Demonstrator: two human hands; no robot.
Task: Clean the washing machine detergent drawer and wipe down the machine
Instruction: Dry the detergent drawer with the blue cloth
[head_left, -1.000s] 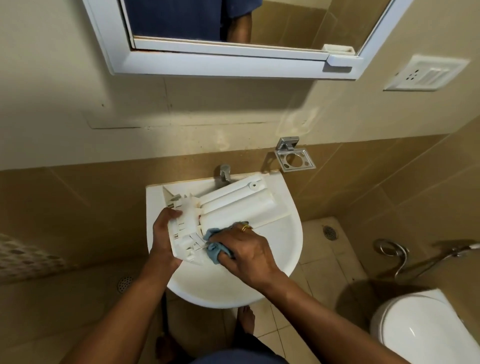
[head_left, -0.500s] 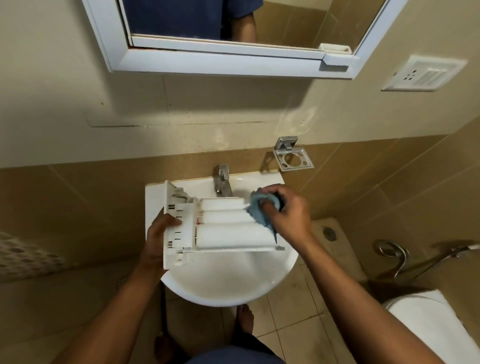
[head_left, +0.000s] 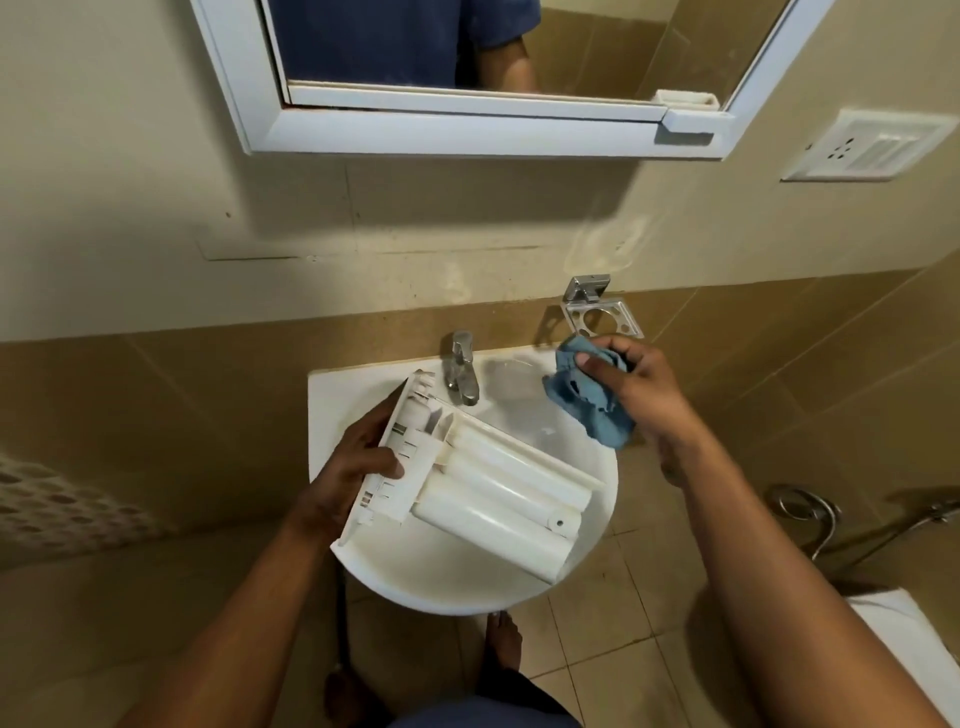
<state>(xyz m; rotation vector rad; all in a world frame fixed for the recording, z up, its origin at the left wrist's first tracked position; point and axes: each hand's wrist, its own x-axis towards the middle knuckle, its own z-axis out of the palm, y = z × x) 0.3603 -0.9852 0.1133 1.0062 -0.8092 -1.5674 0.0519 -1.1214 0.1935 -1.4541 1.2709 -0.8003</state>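
Now, over the sink, left hand grips the detergent drawer; right hand, beside the tap, clutches the blue cloth

Drawer: white plastic, smooth, bit shiny on round parts.
Cloth: blue, soft, crumpled, not shiny.
Sink: white, hard, smooth, glossy.
Tap: silver metal, shiny.
Wall holder: silver metal, shiny.
Lower wall tiles: tan, smooth, dull shine.
Upper wall: cream paint, matt, few marks.
Mirror frame: white, smooth.
Switch plate: white plastic.
Floor tiles: tan, smooth.
Toilet: white, smooth.
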